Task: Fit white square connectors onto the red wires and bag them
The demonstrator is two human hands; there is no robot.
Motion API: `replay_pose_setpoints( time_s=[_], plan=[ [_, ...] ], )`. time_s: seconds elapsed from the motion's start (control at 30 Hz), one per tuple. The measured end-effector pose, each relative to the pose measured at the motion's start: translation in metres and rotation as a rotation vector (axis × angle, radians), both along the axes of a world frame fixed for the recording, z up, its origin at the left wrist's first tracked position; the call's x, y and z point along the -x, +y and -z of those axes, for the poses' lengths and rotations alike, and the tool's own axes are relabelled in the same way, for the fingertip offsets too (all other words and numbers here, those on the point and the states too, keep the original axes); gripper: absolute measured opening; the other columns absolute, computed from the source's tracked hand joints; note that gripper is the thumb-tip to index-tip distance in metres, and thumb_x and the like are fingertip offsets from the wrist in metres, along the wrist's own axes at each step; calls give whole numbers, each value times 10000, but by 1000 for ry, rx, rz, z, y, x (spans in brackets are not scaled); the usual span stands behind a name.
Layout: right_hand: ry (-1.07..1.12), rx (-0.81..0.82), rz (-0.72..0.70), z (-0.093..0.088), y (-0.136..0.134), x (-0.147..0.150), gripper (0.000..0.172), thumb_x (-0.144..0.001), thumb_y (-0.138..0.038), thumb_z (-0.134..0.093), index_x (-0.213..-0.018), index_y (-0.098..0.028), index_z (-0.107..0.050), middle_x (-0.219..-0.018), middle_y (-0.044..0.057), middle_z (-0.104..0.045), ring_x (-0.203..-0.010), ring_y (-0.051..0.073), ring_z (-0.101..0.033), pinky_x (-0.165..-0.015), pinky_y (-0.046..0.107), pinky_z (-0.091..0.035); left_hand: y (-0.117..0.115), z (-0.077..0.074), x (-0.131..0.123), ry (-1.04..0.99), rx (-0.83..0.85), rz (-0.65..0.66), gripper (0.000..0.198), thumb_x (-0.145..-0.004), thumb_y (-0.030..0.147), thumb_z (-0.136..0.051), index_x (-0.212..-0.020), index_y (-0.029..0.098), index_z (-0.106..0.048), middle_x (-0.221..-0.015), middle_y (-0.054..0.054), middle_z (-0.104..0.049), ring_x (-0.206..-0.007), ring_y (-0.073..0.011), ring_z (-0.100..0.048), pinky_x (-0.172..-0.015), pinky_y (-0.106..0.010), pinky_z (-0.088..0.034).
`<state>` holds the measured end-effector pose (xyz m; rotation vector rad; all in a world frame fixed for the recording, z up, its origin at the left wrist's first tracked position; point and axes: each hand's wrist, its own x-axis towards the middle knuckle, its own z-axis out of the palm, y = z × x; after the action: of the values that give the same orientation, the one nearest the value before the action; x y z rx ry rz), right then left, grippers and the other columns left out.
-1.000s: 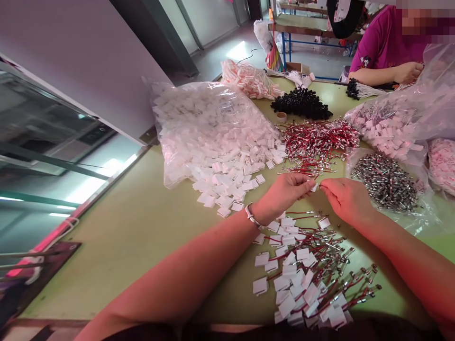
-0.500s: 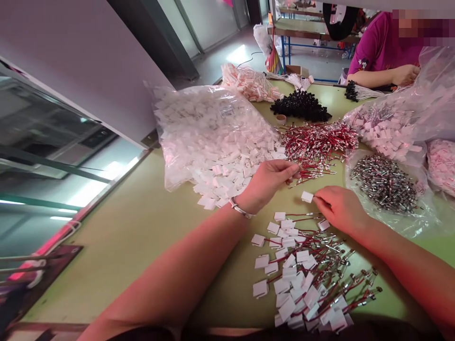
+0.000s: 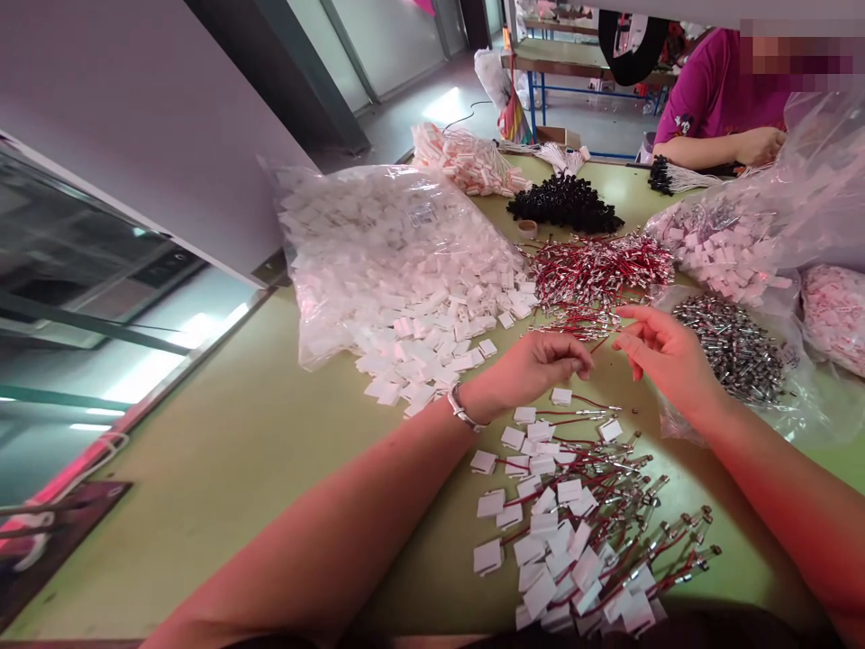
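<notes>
My left hand (image 3: 555,368) is closed in a pinch, and a short red wire (image 3: 598,344) sticks out from its fingertips toward my right hand. With fingers apart, my right hand (image 3: 662,351) hovers just right of that wire, its index finger reaching toward the pile of red wires with metal terminals (image 3: 601,270). Just below my hands a white connector housing (image 3: 560,397) lies with a red wire attached. Nearer to me is a spread of similar white housings on red wires (image 3: 568,532), their metal ends pointing right.
A clear bag spilling loose white housings (image 3: 405,270) lies to the left. On the right are a bag of small metal-ended parts (image 3: 733,351) and a bag of white pieces (image 3: 730,243). Black connectors (image 3: 568,203) are heaped behind. A co-worker in a purple shirt (image 3: 709,90) sits opposite.
The white housing that was at my right fingertips now lies on the table at the top of the spread. My right hand has moved up and opened; my left hand has shifted slightly down and right.
</notes>
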<state>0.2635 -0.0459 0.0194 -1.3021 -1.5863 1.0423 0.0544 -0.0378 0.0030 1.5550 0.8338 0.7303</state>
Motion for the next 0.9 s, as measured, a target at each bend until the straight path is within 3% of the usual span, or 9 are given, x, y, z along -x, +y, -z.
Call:
replay_pose_setpoints(
  time_s=[0.1, 0.2, 0.33, 0.47, 0.57, 0.73, 0.9],
  plan=[
    [-32, -10, -18, 6, -2, 5, 141, -817, -298, -592, -908, -201, -640, -690, -19, -626, -514, 101, -526, -530, 278, -447, -2, -1, -4, 13, -40, -22, 89, -812, 189, -574, -860, 189, -650, -770, -24, -662, -707, -140, -576, -671, -282, -439],
    [-161, -146, -2, 12, -8, 13, 84, -821, -280, -585, -811, -211, -633, -689, -10, -634, -583, 121, -543, -578, 289, -446, -6, -5, -11, 39, -119, -119, 204, -784, 178, -621, -987, 195, -632, -742, -13, -645, -680, -147, -542, -648, -284, -396],
    [-353, -314, -77, 7, -11, 15, 143, -862, -293, -565, -791, -214, -662, -759, 15, -660, -699, 141, -566, -656, 295, -442, -11, -7, -17, 130, -252, -179, 88, -811, 190, -579, -826, 196, -665, -703, -10, -609, -646, -144, -488, -633, -285, -358],
    [-494, -206, -48, -7, 9, -21, 244, -913, -313, -486, -942, -214, -707, -795, 26, -696, -667, 145, -582, -622, 296, -431, -7, -5, -11, 197, -227, -276, 178, -836, 252, -536, -696, 187, -625, -617, 9, -537, -588, -129, -445, -576, -265, -336],
    [-897, -216, 53, -9, 31, -59, 171, -843, -221, -561, -856, -217, -731, -837, 39, -694, -675, 166, -579, -620, 310, -404, -1, 0, -9, 248, -198, -295, 219, -840, 289, -529, -667, 182, -610, -612, 5, -535, -558, -122, -428, -548, -262, -322],
    [-1259, -291, -185, 6, 50, -85, 180, -818, -155, -592, -921, -197, -733, -924, 87, -654, -871, 222, -587, -676, 309, -399, -5, 16, -18, 365, -380, -118, 219, -843, 280, -536, -676, 186, -641, -661, -33, -618, -602, -147, -500, -599, -275, -356],
    [-1316, -341, -186, 3, 43, -74, 179, -841, -158, -547, -813, -172, -724, -879, 110, -657, -889, 255, -583, -673, 330, -394, -17, 15, -19, 478, -454, 163, 274, -866, 236, -483, -642, 183, -630, -684, -48, -639, -630, -153, -524, -633, -272, -378]
  ],
)
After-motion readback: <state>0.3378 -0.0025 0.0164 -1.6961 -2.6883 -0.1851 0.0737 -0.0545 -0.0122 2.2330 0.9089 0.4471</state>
